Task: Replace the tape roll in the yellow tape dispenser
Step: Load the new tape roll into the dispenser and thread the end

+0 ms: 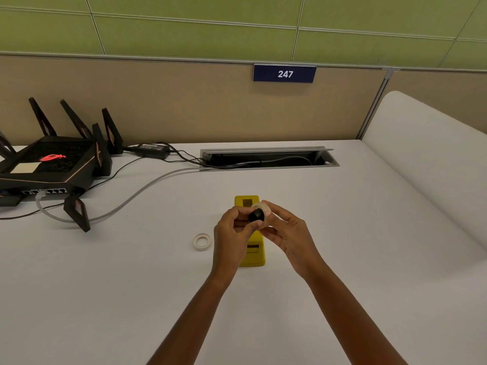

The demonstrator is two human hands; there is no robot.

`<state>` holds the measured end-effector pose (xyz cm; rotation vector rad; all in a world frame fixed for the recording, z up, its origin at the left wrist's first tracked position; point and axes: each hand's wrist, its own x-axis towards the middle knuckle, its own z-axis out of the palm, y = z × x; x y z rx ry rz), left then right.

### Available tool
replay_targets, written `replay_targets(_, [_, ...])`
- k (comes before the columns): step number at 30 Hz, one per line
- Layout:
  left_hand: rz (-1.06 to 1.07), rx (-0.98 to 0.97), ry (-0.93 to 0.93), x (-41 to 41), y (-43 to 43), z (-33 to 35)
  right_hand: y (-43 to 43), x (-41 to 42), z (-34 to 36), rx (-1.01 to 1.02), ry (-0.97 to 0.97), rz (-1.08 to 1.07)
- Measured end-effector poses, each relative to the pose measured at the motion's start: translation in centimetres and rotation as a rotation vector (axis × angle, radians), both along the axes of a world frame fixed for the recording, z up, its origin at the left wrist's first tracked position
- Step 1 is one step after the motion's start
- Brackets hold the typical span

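- Both hands meet above the middle of the white surface, right over the yellow tape dispenser.
- The left hand has its grip clenched on a black hub, thumb and fingers pinching it from the left side.
- The right hand has its grip closed around a pale tape roll, fingertips curled on its rim.
- Hub and roll are touching, the black piece sitting at the roll's near face; how far it sits inside the roll I cannot tell, the fingers cover that.
- The dispenser rests flat on the surface, running away from the person; its far end shows a dark square opening, its near end a slot, and its middle is hidden behind the hands.
- A second ring, the white tape core, lies flat on the surface just left of the dispenser, apart from it and from the left hand.
- Far left, a black router with upright antennas and a red glowing logo sits on the surface, cables trailing from it.
- Those cables run to an open cable tray set into the surface at the back.
- On the beige partition above, a blue sign reads 247.
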<state>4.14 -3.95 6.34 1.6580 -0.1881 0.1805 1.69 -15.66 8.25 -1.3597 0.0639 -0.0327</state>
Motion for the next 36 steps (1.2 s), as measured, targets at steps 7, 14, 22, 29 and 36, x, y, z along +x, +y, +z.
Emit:
replay_targets(7, [0.001, 0.079, -0.047, 0.2, 0.0, -0.5, 0.3, -0.1, 0.0, -0.1, -0.006, -0.005])
replay_targets(14, [0.032, 0.051, -0.086, 0.2, 0.0, -0.7, 1.1, 0.0, -0.2, -0.175, 0.006, -0.072])
replay_targets(22, [-0.065, 0.132, -0.06, 0.8, 0.5, -1.7, 1.4, 1.6, -0.5, -0.595, -0.045, -0.255])
replay_targets(29, [-0.077, 0.289, -0.028, 1.4, 1.8, -5.5, 1.1, 4.0, -0.9, -0.814, 0.033, -0.259])
replay_targets(36, [-0.206, 0.465, -0.061, 1.4, 2.3, -7.9, 2.3, 5.9, -1.1, -0.854, 0.052, -0.258])
